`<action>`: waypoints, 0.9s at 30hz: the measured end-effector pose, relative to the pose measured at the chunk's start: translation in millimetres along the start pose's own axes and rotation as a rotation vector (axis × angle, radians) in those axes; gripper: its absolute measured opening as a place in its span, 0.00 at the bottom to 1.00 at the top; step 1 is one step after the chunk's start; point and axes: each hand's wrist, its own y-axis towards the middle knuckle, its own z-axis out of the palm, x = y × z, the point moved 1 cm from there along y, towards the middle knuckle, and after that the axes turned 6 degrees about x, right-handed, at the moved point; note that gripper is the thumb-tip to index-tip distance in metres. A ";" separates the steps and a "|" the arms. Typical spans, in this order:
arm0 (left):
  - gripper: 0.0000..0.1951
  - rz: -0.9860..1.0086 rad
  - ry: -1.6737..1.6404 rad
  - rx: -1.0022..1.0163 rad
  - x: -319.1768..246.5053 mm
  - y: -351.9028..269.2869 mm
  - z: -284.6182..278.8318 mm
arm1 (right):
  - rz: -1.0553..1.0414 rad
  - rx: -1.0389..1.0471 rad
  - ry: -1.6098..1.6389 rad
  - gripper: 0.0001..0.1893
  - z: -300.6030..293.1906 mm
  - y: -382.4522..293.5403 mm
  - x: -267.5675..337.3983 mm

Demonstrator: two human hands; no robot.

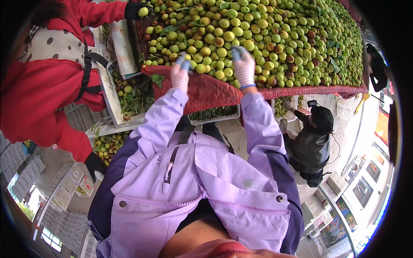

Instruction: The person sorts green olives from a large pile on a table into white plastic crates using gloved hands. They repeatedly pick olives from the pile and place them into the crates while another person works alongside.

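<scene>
A broad heap of green jujubes (258,38), some with brown patches, spreads on a table lined with red woven cloth (206,88). My left hand (181,73), in a striped glove with blue-grey fingertips, is over the heap's near edge, its fingers against or just above several jujubes. To its right, my right hand (244,66) wears a matching glove with a blue cuff. Its bent fingertips reach down among the fruit. Both hands are slightly blurred, and whether either one grips a jujube is hidden.
At left, a person in red (64,77) holds a jujube in a black-gloved hand (137,11). A white crate (113,96) has leaves and fruit; a leaf-filled crate (214,113) stands under the cloth edge. Another person in black (311,142) works at right beside a fruit crate (284,108).
</scene>
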 end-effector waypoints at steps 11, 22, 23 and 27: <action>0.17 -0.250 -0.679 0.216 -35.2 -70.0 -9.7 | -0.806 0.377 -0.401 0.10 52.4 11.5 61.4; 0.26 -0.168 -0.229 0.302 -17.0 -126.5 -93.9 | -0.647 -0.097 -0.950 0.11 39.2 188.7 31.0; 0.28 -0.174 -0.164 0.282 -16.6 -129.6 -97.1 | -0.468 0.056 -0.900 0.11 52.1 184.8 30.7; 0.11 -0.008 0.014 0.277 -22.6 -140.2 -99.5 | -0.625 0.476 -1.126 0.09 98.3 142.9 24.4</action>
